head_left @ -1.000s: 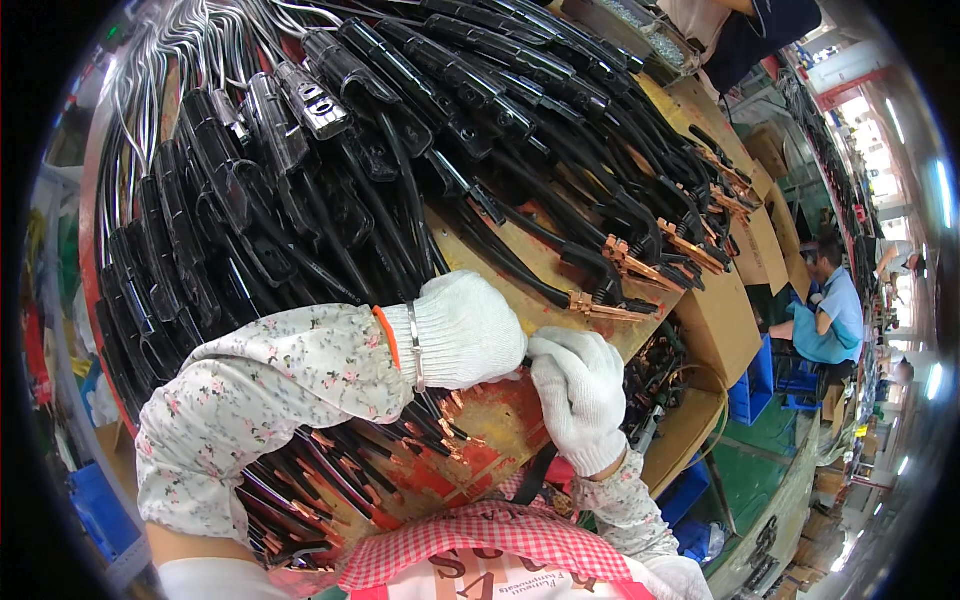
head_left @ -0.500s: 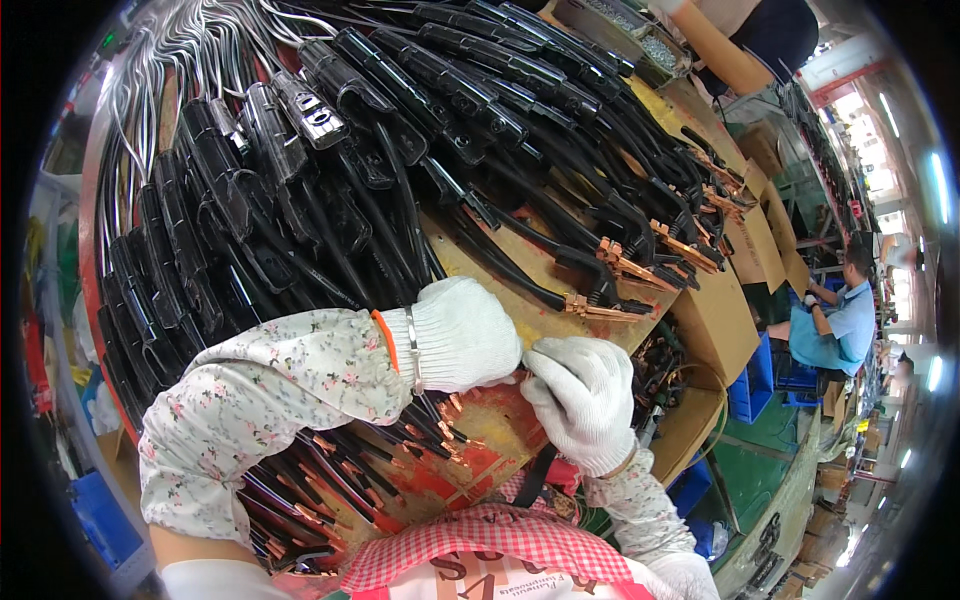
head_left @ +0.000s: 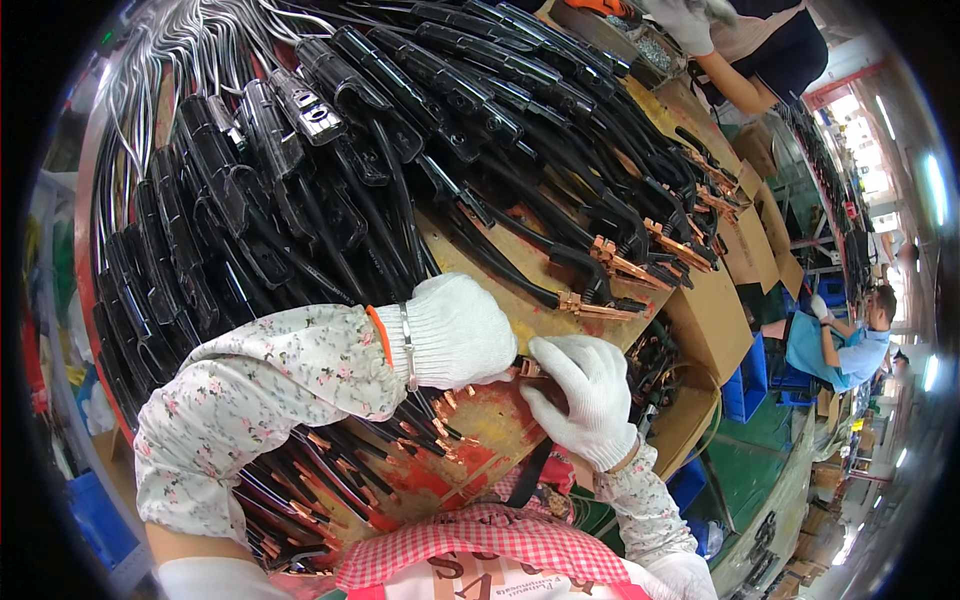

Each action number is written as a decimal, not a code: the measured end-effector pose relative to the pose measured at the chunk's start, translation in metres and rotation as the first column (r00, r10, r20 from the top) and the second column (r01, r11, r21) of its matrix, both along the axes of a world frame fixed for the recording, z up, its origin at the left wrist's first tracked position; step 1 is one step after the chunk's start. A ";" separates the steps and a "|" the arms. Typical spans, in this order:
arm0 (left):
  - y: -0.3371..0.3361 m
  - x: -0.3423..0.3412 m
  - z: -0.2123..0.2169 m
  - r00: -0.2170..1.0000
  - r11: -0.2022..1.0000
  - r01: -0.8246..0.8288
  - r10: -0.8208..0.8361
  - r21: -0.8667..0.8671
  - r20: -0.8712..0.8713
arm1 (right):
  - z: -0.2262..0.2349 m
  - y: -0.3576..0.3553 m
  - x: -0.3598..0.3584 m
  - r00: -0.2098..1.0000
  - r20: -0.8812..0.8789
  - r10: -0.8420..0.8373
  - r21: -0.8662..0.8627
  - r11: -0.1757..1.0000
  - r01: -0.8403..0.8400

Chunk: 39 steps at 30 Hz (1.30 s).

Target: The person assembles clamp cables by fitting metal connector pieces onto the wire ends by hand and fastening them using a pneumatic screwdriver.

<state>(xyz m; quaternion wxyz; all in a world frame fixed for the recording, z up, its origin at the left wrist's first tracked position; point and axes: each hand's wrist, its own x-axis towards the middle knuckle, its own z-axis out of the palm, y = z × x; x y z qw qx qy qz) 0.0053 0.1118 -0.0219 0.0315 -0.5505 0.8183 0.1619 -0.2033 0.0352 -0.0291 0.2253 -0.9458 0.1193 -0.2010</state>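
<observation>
My left hand [head_left: 460, 333], in a white knit glove, is closed with its fingers curled toward the tabletop. A small copper-coloured piece [head_left: 528, 368] juts from its fingertips; the rest is hidden. Close beside it on the right is my right hand [head_left: 585, 400], also gloved. Its thumb and forefinger stand apart around the copper-coloured piece, and I cannot make out whether they touch it. Below my left hand lie several black cables [head_left: 345, 465] with bare copper ends. Just beyond both hands, black cables with copper jaw-like ends [head_left: 590, 307] rest on the table.
Long rows of glossy black plastic housings [head_left: 440, 95] with silvery leads [head_left: 190, 50] cover the far and left table [head_left: 480, 425]. An open cardboard box [head_left: 712, 330] stands at the right edge, with blue bins [head_left: 745, 385] beyond. A co-worker's gloved hand [head_left: 690, 25] is at the far right.
My right thumb and forefinger have spread from a pinch, baring the copper-coloured piece. My left hand has shifted slightly left. A co-worker's gloved hand has come further into view at the top.
</observation>
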 end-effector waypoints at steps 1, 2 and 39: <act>-0.001 0.000 0.002 1.000 0.998 -0.019 0.020 0.058 -0.024 | -0.002 0.001 -0.003 0.998 -0.032 -0.047 0.004 0.999 0.047; -0.001 0.000 0.003 1.000 0.998 -0.015 0.017 0.056 -0.021 | -0.001 0.007 -0.003 0.996 0.003 -0.094 0.069 0.993 0.093; -0.001 0.014 0.028 0.899 0.986 -0.166 0.162 0.026 -0.408 | -0.014 0.020 0.006 0.912 0.193 -0.361 0.357 0.892 0.278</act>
